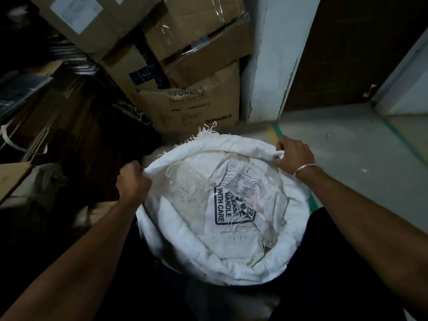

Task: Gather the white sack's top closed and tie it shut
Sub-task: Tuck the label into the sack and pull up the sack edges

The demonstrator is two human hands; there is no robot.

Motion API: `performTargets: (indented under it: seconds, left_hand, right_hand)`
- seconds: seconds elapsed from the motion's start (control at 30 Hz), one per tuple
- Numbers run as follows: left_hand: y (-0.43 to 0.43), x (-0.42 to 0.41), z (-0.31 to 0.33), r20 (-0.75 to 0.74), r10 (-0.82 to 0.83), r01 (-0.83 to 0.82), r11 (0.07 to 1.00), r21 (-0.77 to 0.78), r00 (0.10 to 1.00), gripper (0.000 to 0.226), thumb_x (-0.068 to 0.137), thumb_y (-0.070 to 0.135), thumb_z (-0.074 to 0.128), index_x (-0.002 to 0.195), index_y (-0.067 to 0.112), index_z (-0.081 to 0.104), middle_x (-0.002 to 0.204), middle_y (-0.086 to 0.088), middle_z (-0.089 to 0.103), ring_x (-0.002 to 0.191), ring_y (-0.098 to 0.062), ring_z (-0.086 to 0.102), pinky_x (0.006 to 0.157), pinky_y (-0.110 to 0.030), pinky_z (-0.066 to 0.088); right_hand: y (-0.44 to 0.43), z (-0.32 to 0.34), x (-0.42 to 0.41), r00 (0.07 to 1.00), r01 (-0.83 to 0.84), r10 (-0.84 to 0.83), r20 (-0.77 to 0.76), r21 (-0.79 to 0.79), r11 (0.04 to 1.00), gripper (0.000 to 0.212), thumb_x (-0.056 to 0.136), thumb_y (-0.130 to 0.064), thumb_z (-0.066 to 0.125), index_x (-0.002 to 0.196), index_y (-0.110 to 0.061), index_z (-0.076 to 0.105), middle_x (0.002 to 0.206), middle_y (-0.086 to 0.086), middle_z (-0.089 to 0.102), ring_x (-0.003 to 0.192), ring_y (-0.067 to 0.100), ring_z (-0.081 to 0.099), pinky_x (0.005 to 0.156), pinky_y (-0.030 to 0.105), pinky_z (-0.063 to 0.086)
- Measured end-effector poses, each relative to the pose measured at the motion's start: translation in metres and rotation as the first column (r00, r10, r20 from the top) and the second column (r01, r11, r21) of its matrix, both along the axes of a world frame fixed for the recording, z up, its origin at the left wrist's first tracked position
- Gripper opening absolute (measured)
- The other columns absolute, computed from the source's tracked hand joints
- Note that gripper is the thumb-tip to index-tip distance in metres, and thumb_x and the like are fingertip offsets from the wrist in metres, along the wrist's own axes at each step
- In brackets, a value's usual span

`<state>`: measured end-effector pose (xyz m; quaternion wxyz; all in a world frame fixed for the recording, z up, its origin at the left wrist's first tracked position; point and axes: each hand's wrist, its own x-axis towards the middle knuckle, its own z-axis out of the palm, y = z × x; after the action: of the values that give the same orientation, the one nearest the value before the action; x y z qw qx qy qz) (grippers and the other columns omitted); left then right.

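A white woven sack (234,267) stands wide open in front of me, its top rim rolled outward into a thick ring. My left hand (133,181) grips the rolled rim at its left side. On the far right side, my right hand (293,155), with a metal bangle at the wrist, grips the rim too. Inside the sack lie clear plastic wrap (185,188) and a white printed bag (234,200) reading "PLEASE HANDLE WITH CARE". Frayed threads stick out from the rim's far edge.
Stacked cardboard boxes (192,107) stand just behind the sack. Dark shelving and clutter (58,117) fill the left side. A white pillar (266,66) and a dark door (347,54) rise at the back right. Grey floor (347,158) with green tape lines spreads to the right.
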<state>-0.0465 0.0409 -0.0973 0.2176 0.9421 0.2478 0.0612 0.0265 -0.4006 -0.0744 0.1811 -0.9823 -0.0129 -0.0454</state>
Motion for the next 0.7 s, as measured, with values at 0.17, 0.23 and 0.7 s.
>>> performTargets:
  seconds: [0.17, 0.23, 0.7]
  left_hand:
    - [0.004, -0.009, 0.005, -0.043, -0.002, -0.013, 0.938, -0.345, 0.999, 0.044, 0.061, 0.030, 0.075, 0.096, 0.004, 0.067, 0.089, -0.017, 0.070, 0.080, -0.032, 0.068, 0.061, -0.032, 0.052]
    - [0.005, -0.016, 0.003, -0.102, 0.052, -0.104, 0.787, -0.608, 0.993, 0.047, 0.066, 0.027, 0.084, 0.100, -0.001, 0.069, 0.098, -0.023, 0.071, 0.084, -0.032, 0.070, 0.060, -0.034, 0.055]
    - [-0.010, -0.076, 0.004, -0.118, 0.035, -0.071, 0.946, -0.317, 0.992, 0.051, 0.059, 0.024, 0.087, 0.096, -0.005, 0.066, 0.091, -0.017, 0.067, 0.087, -0.037, 0.067, 0.065, -0.039, 0.051]
  right_hand:
    - [0.009, -0.004, -0.016, 0.993, 0.054, -0.029, -0.112, 0.225, 0.973, 0.056, 0.074, -0.032, 0.080, 0.117, -0.023, 0.046, 0.100, -0.001, 0.057, 0.089, 0.025, 0.058, 0.076, 0.031, 0.046]
    - [-0.002, -0.002, -0.022, 0.966, 0.150, -0.054, -0.252, 0.378, 0.914, 0.059, 0.080, -0.034, 0.076, 0.130, -0.015, 0.049, 0.113, 0.001, 0.055, 0.102, 0.025, 0.057, 0.088, 0.032, 0.045]
    - [-0.014, -0.012, -0.072, 0.961, 0.270, -0.242, -0.135, 0.254, 0.929, 0.031, 0.075, -0.024, 0.076, 0.095, -0.016, 0.053, 0.090, 0.012, 0.064, 0.083, 0.033, 0.063, 0.071, 0.032, 0.048]
